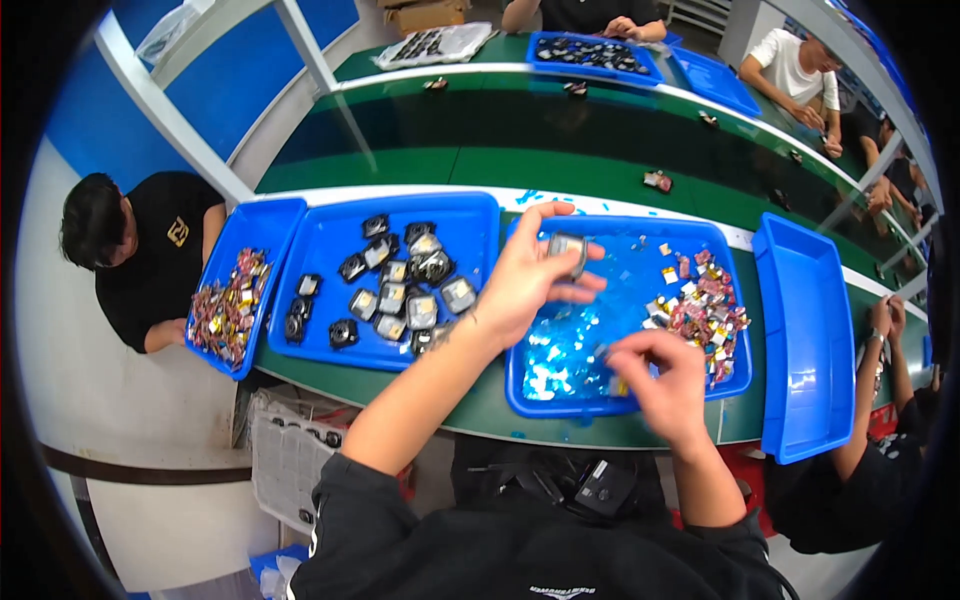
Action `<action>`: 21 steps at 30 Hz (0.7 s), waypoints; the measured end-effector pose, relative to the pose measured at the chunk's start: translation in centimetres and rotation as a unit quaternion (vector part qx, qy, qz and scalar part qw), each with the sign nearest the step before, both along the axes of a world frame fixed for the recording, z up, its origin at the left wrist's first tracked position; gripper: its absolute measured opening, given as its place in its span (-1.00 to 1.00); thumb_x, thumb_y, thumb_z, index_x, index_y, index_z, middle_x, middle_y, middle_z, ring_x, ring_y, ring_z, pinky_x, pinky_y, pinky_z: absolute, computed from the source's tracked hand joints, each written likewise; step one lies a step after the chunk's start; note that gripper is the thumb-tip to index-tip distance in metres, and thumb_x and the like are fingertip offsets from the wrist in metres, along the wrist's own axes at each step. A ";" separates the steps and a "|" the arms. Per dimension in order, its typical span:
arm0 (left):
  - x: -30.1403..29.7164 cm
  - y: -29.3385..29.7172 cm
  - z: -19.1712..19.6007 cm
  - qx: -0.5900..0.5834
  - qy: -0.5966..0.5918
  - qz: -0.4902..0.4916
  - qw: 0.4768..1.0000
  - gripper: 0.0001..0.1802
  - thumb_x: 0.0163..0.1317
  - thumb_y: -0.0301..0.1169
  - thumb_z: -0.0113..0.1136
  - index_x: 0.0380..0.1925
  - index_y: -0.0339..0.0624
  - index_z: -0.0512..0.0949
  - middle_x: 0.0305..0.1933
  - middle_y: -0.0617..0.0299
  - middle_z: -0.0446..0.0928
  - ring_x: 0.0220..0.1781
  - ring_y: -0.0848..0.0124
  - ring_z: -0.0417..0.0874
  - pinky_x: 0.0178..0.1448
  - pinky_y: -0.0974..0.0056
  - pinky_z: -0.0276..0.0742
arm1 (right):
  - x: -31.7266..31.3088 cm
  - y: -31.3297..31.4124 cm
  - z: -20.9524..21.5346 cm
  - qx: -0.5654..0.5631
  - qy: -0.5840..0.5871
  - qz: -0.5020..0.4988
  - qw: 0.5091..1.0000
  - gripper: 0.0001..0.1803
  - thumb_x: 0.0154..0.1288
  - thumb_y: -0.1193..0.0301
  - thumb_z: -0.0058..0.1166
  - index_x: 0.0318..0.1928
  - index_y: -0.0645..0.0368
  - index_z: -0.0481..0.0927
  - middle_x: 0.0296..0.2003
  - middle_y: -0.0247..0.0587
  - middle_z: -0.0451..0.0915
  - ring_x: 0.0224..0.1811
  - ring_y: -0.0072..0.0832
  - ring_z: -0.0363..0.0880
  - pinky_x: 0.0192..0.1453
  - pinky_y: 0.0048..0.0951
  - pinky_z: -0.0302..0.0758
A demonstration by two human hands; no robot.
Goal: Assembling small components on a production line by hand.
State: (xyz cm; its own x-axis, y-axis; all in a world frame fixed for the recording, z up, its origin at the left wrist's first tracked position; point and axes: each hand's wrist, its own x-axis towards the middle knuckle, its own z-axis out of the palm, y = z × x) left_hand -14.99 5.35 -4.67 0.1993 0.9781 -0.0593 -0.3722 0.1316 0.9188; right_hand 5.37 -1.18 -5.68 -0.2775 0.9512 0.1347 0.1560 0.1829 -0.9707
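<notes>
My left hand (525, 280) is raised over the blue tray (735, 300) in front of me. Between its thumb and fingers is a small squarish device (568, 250) with a greyish face, like those in the tray to the left. Lower and to the right, my right hand (665, 385) hovers above the same tray, thumb and fingertips pinched together. It is slightly blurred, and what it pinches cannot be made out. Shiny blue film pieces (560, 365) cover the tray's left part. Small parts with pink wrapping, silver and yellow bits (705, 315) are heaped at its right.
Left of it, a blue tray (485, 225) carries several black-and-grey devices (392, 298); beyond is a narrower tray (290, 225) of small parts. Another blue tray (810, 340) stands right. A green conveyor (540, 165) runs behind, bearing scattered parts. A co-worker (150, 250) sits at left; others work opposite and right.
</notes>
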 end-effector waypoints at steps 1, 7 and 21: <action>0.4 -0.2 -0.2 0.020 0.030 -0.011 0.999 -0.51 0.37 -0.44 0.08 0.27 -0.12 0.24 -0.02 0.04 0.55 -0.15 0.28 0.68 -0.21 0.31 0.68 | 0.2 1.1 -0.2 -0.063 0.081 -0.066 0.993 -0.94 0.22 0.58 0.22 -0.28 0.27 0.67 -0.41 -0.28 0.67 -0.39 -0.63 0.61 -0.27 -0.65 0.50; 2.1 -2.1 -1.8 0.210 0.249 -0.016 0.945 -0.77 0.20 -0.34 0.34 -0.15 -0.14 0.69 -0.07 0.21 0.50 -0.13 0.48 0.57 -0.24 0.42 0.52 | -0.5 3.1 -0.7 -0.098 0.238 -0.091 0.962 -0.91 0.30 0.57 0.16 -0.20 0.30 0.57 -0.34 -0.26 0.66 -0.31 -0.66 0.61 -0.22 -0.69 0.51; 1.4 -2.1 -2.1 0.248 0.329 0.033 0.911 -0.84 0.06 -0.42 0.41 -0.35 -0.20 0.69 -0.08 0.03 0.51 -0.07 0.14 0.64 -0.04 0.21 0.56 | 0.4 6.1 1.8 -0.050 -0.015 0.058 0.997 -0.89 0.30 0.46 0.18 -0.31 0.25 0.60 -0.45 -0.45 0.55 -0.38 -0.77 0.41 -0.31 -0.67 0.35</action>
State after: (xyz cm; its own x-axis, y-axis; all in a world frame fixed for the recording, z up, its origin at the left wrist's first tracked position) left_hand -13.64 3.25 -6.79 0.2206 0.9257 0.3073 0.2885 -0.3629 0.8860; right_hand 5.74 4.91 -3.92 -0.3883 0.9210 0.0314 0.1695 0.1049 -0.9799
